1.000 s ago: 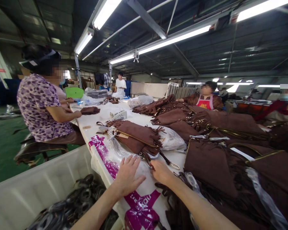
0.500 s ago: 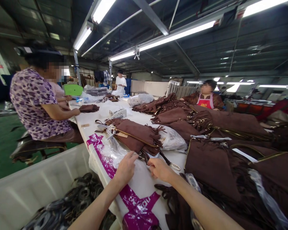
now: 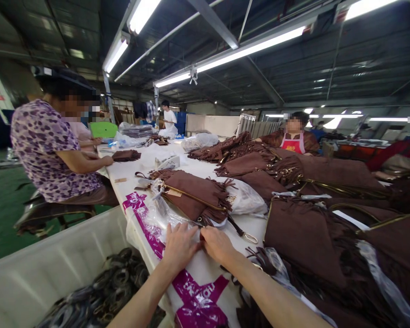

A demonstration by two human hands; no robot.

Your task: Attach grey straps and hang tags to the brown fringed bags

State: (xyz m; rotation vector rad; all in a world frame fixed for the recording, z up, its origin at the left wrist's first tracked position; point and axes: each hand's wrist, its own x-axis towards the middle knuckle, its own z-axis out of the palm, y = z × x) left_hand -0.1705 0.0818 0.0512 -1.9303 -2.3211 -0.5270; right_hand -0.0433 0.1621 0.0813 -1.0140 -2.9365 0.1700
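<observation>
My left hand (image 3: 181, 246) lies palm down on the white table covering, its fingers stretched out and slightly apart. Beside it, my right hand (image 3: 217, 246) is closed, fingers curled; whatever it holds is hidden. Just beyond both hands rests a brown fringed bag (image 3: 200, 193) with a gold zip and a tan tag (image 3: 174, 192). Clear plastic wrap (image 3: 159, 214) lies along its left side. A dark strap with a gold clasp (image 3: 250, 238) extends from near the bag, to the right of my right hand.
Brown fringed bags (image 3: 300, 232) are piled on the right. A white bin (image 3: 71, 250) holding dark coiled straps (image 3: 99, 291) stands at lower left. Purple printed tape (image 3: 200, 296) crosses the table's near edge. A person in a patterned shirt (image 3: 48, 150) sits at left; others work farther back.
My hands have come closer together, the right one moving left. My left fingers have spread and flattened. Dark fringe and straps at the lower right have shifted slightly.
</observation>
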